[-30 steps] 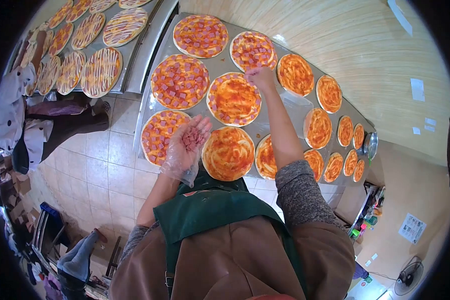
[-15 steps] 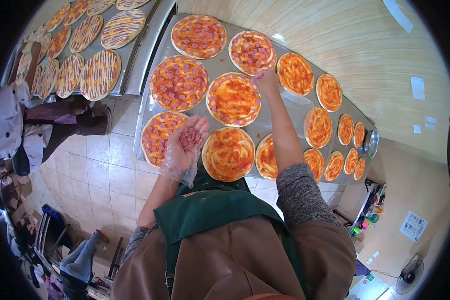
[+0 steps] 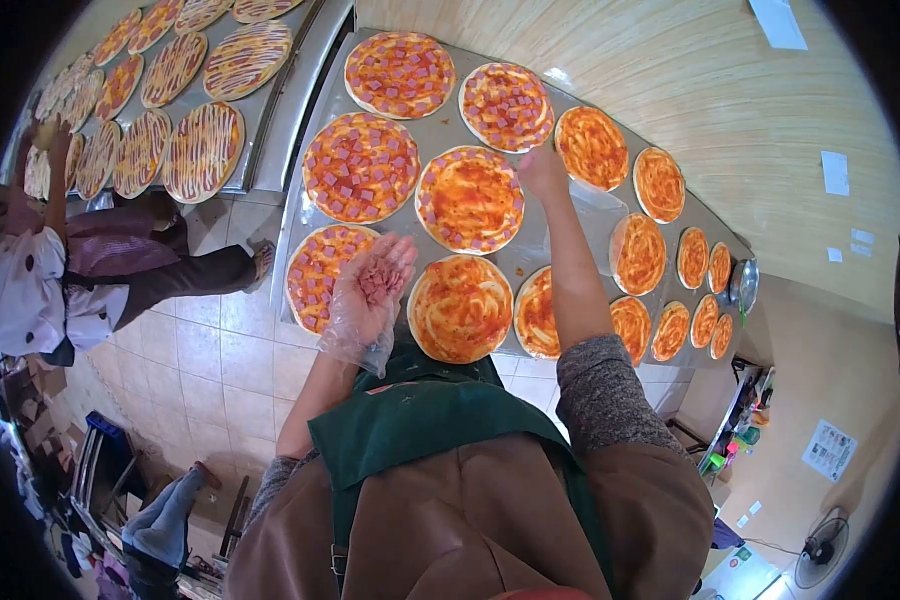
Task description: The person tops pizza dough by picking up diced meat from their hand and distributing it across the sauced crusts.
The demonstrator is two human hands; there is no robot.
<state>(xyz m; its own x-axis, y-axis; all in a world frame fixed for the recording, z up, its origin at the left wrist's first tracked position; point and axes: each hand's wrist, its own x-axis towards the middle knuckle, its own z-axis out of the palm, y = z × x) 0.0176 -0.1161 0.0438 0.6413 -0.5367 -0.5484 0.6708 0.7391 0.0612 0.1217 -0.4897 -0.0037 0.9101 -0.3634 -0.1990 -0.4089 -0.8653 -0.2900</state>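
Palm up, my left hand (image 3: 363,312) cups a small heap of diced ham (image 3: 381,279), with a clear plastic bag (image 3: 358,345) loose about the wrist and palm. It hovers over the right edge of a ham-dotted pizza (image 3: 320,275). My right hand (image 3: 543,172) has its fingers closed, and whatever they pinch is hidden. It is above the upper right edge of a sauced pizza (image 3: 470,205) that carries ham cubes around its rim. Below that, a pizza with sauce only (image 3: 460,308) lies near my apron.
More sauced pizzas (image 3: 638,253) cover the metal table's (image 3: 515,258) right side, beside a clear plastic sheet (image 3: 597,212). A metal bowl (image 3: 743,285) stands at the far end. At left, a co-worker (image 3: 30,270) stands by another table of drizzled pizzas (image 3: 203,152).
My right hand has shifted slightly down and right, away from the pizza's rim. My left hand stays nearly still with the ham. The co-worker's arms and foot have moved.
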